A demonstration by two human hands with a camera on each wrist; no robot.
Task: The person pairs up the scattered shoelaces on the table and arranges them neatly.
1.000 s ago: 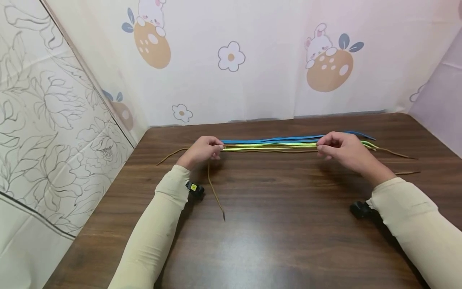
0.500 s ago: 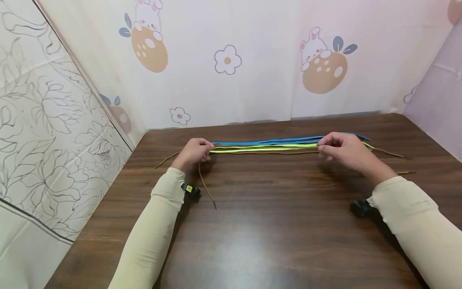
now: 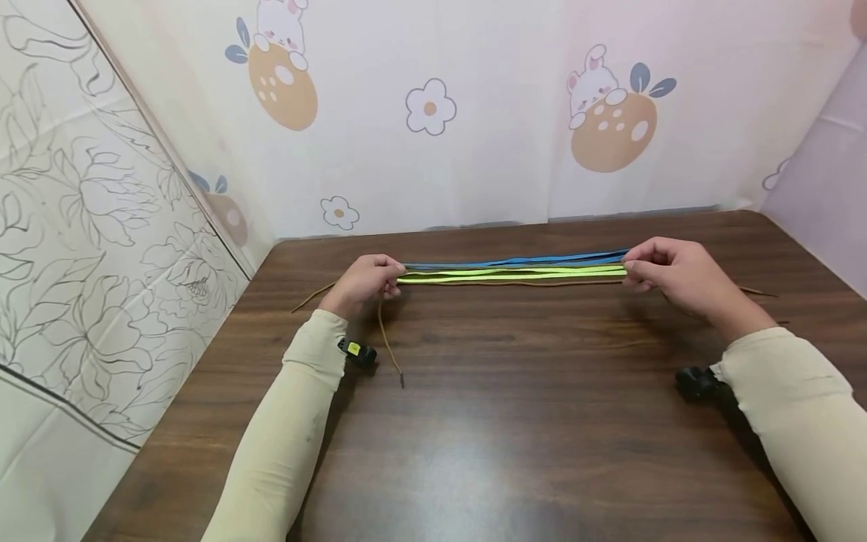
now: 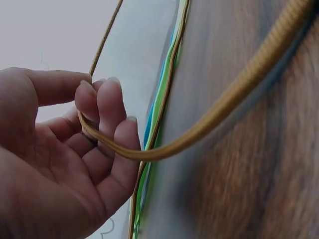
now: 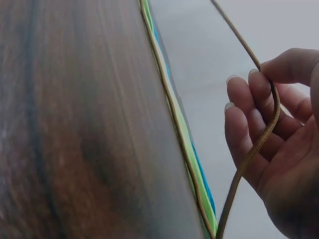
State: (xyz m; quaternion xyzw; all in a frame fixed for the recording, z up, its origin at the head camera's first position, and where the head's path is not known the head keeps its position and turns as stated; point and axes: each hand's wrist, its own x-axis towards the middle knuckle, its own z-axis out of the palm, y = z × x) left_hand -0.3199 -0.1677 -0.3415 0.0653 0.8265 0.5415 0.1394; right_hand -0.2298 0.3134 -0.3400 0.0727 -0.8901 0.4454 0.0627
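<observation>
Both hands pinch one brown shoelace (image 4: 149, 154) between thumb and index finger. It runs across between my left hand (image 3: 363, 284), at the left, and my right hand (image 3: 680, 275), at the right. Its loose left end (image 3: 386, 339) hangs in front of the left hand and has a dark tip. In the right wrist view the brown shoelace (image 5: 260, 139) passes across the palm. Below and behind it on the table lie blue shoelaces (image 3: 521, 262), yellow-green shoelaces (image 3: 501, 278) and another brown shoelace (image 3: 535, 284), stretched side by side. The right hand hides their right ends.
The dark wood table (image 3: 488, 406) meets a printed curtain (image 3: 488, 150) close behind the laces. A flower-patterned sheet (image 3: 101, 226) borders the left side. A small black camera hangs under each wrist.
My left hand has shifted left and my right hand right, so they are farther apart. The hanging end of the brown shoelace has moved left with the left hand.
</observation>
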